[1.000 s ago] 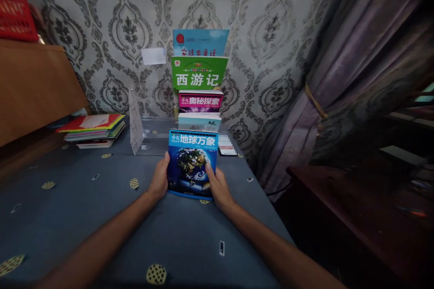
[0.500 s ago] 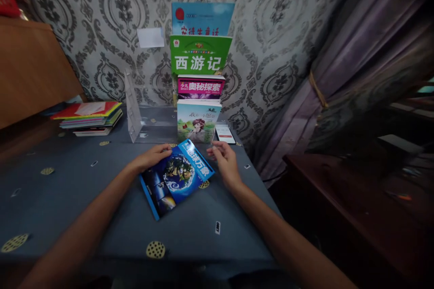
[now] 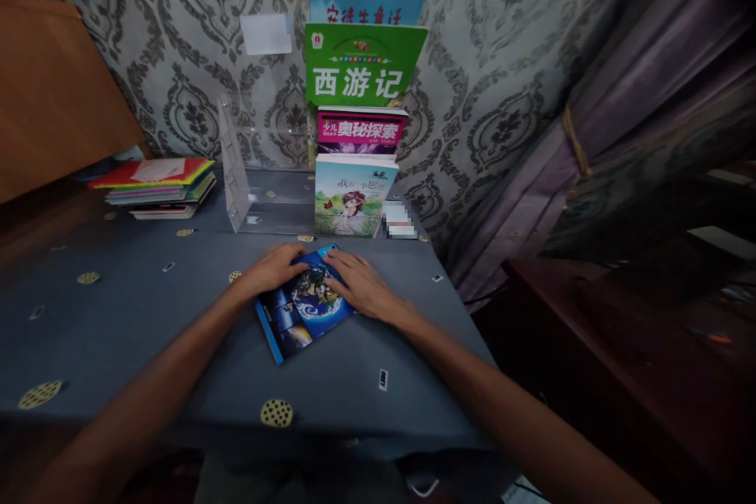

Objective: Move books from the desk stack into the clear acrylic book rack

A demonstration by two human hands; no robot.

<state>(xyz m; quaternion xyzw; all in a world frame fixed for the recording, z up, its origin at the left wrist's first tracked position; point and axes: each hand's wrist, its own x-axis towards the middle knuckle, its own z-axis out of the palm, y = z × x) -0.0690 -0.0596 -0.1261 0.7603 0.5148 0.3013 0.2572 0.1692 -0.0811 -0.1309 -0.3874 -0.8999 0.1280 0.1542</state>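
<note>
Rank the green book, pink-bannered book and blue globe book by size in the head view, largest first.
Green book and blue globe book: too close to rank, the blue nearer and partly covered.
Pink-bannered book smallest.

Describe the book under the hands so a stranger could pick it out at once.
On the blue-grey dotted tablecloth, find the clear acrylic book rack against the wallpaper. In front of it, a blue book lies flat, its cover showing Earth. It alone lies under the left hand and right hand.
</note>
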